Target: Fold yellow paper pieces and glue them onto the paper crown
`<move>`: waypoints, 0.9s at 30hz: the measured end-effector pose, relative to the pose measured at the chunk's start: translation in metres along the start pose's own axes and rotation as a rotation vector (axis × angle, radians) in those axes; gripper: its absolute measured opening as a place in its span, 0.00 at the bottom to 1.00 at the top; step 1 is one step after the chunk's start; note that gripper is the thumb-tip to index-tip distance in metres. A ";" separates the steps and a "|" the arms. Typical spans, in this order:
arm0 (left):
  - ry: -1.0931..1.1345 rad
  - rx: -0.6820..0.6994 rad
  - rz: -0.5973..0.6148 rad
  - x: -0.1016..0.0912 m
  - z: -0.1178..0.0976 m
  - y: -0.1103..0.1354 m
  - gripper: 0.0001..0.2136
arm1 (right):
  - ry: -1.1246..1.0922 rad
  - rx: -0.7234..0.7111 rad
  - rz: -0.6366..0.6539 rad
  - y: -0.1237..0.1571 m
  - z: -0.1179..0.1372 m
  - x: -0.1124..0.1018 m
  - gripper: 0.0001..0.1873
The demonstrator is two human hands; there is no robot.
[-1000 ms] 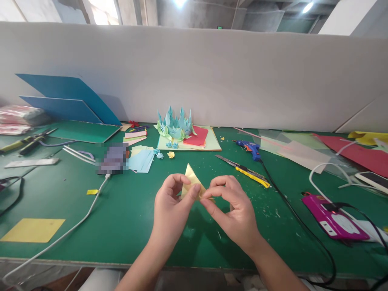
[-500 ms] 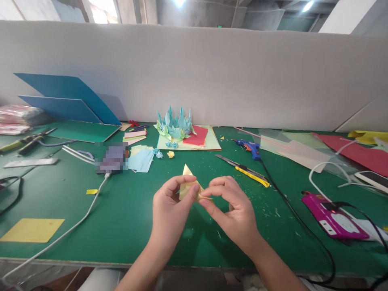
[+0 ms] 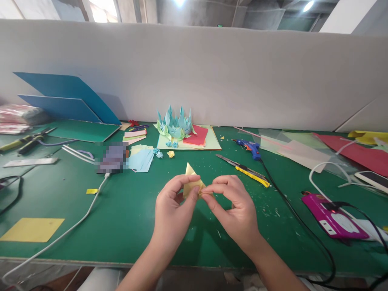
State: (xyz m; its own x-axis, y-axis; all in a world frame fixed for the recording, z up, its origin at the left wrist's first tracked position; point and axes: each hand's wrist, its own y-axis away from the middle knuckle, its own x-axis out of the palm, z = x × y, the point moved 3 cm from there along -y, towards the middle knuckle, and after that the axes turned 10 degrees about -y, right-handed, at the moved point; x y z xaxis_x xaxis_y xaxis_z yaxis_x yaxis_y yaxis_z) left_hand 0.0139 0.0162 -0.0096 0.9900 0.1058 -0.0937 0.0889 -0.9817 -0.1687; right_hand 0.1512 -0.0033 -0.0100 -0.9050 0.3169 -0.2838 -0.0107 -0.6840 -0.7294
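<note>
A folded piece of pale yellow paper (image 3: 190,185), with a pointed tip rising at its top, is held above the green table between both hands. My left hand (image 3: 175,204) grips its left part between thumb and fingers. At the lower right edge, my right hand (image 3: 235,204) pinches the paper between thumb and fingertips. Fingers cover part of the folds. Beyond the hands lie a small yellow folded paper flower (image 3: 171,154) and a few little blue ones (image 3: 158,153). A blue and green paper lotus-like piece (image 3: 175,124) stands at the back.
To the right lie a yellow utility knife (image 3: 251,176), a blue glue gun (image 3: 250,148) with a black cord, and a magenta power strip (image 3: 336,218). Blue paper sheets (image 3: 142,158), a pixelated device (image 3: 111,157) with a white cable, and a yellow sheet (image 3: 32,230) are left.
Both hands have shifted slightly to the right with the yellow paper. My right fingertips have drawn closer to my left thumb, and the paper's lower right edge is more covered.
</note>
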 end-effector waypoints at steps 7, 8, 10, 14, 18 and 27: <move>-0.037 0.029 0.020 0.002 0.003 -0.001 0.06 | 0.070 -0.028 0.008 -0.003 0.002 -0.001 0.05; -0.042 0.044 0.020 0.003 0.003 -0.001 0.06 | 0.072 -0.026 0.011 -0.003 0.002 -0.001 0.05; -0.044 0.079 0.023 0.003 0.003 0.000 0.05 | 0.071 -0.010 0.018 -0.003 0.001 -0.001 0.06; -0.040 0.101 0.060 0.005 0.003 0.002 0.06 | 0.042 0.045 0.001 -0.003 -0.003 -0.001 0.06; -0.032 0.079 0.072 0.005 0.003 0.002 0.06 | -0.011 0.122 -0.028 -0.001 -0.006 -0.002 0.06; -0.054 0.082 0.069 0.004 0.001 0.001 0.07 | -0.254 0.404 -0.077 0.001 -0.020 0.001 0.06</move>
State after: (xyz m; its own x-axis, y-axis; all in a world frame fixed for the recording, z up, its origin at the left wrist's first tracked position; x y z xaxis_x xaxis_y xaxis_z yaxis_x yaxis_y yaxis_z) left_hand 0.0179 0.0157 -0.0115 0.9858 0.0491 -0.1604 0.0094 -0.9709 -0.2391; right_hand 0.1583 0.0090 -0.0236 -0.9697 0.2410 -0.0409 -0.2010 -0.8814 -0.4275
